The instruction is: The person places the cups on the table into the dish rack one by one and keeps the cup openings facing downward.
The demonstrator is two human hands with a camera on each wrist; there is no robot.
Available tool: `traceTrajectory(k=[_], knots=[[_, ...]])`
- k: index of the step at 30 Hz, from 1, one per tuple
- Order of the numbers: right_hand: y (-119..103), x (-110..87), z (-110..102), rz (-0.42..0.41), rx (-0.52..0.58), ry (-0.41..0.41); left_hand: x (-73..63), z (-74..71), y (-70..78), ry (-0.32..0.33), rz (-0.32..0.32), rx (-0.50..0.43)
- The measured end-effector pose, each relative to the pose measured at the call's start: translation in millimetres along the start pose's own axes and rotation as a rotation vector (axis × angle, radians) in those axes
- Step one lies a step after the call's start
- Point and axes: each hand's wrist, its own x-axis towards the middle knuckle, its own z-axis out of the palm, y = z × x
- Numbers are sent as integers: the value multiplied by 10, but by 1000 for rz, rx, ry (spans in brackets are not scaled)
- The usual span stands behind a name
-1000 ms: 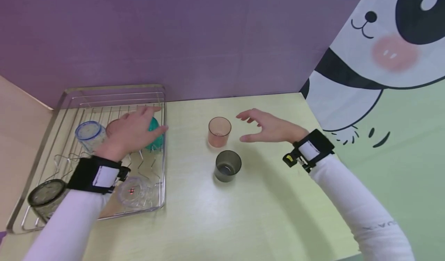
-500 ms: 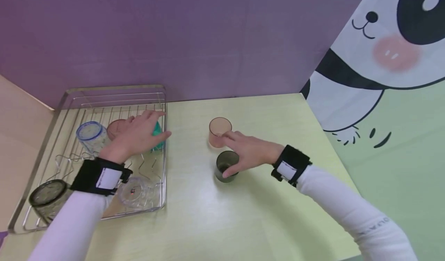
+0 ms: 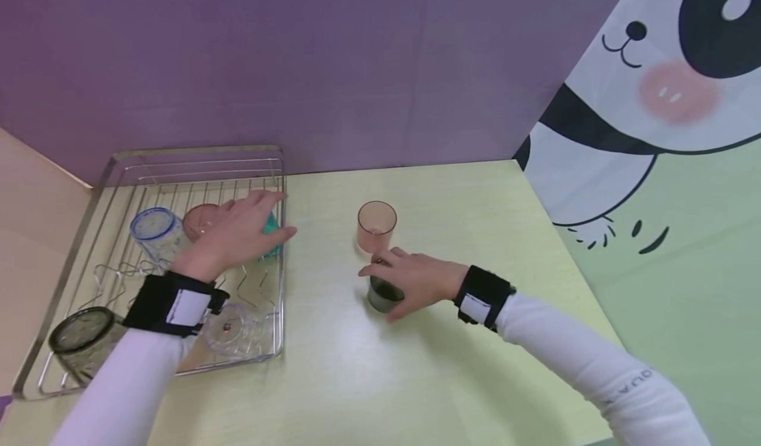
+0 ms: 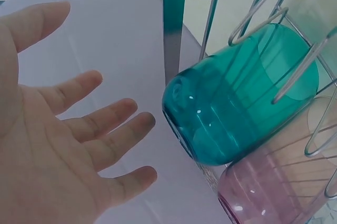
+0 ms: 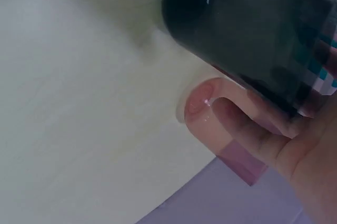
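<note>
On the table stands an upright dark grey glass [image 3: 383,296]. My right hand [image 3: 421,277] is over it, fingers spread across its rim and thumb beside its near side; firm contact cannot be made out. The right wrist view has one finger stretched toward a peach glass [image 5: 213,113] just beyond the grey one. My left hand [image 3: 234,234] hovers above the wire rack with its fingers extended, holding nothing. Next to it are a teal glass [image 4: 237,98] and a pink glass [image 4: 268,187] in the rack, apart from the fingers in the left wrist view.
The metal drying rack [image 3: 283,300] occupies the left of the table [image 3: 333,373]. It also bears a blue-rimmed glass [image 3: 156,231], a dark smoky glass [image 3: 86,337] and a clear glass [image 3: 228,330]. A purple wall [image 3: 357,69] rises behind.
My right hand has come left and nearer, from beside the peach glass to over the grey glass. The left hand has shifted slightly right and nearer. Both glasses on the table stay put.
</note>
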Motion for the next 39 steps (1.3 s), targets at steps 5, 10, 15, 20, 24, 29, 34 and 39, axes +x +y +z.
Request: traceTrajectory(k=[5, 10, 15, 20, 24, 29, 34, 39], knots=[[16, 15, 56, -43, -21, 39, -1, 16, 30, 15, 13, 36], [26, 16, 69, -45, -25, 45, 3, 6, 38, -1, 27, -31], [28, 14, 71, -46, -18, 52, 16, -8, 35, -20, 31, -123], [47, 3, 72, -51, -4, 60, 24, -4, 27, -13, 22, -196], [87, -32, 13, -37, 34, 107, 17, -14, 31, 4, 28, -312], [152, -94, -174, -20, 174, 243, -27, -59, 32, 55, 20, -444], [219, -209, -390, -17, 256, 340, -40, -83, 59, 117, 23, -489], [285, -345, -591, 5, 292, 439, -35, -102, 96, 156, 39, -478]])
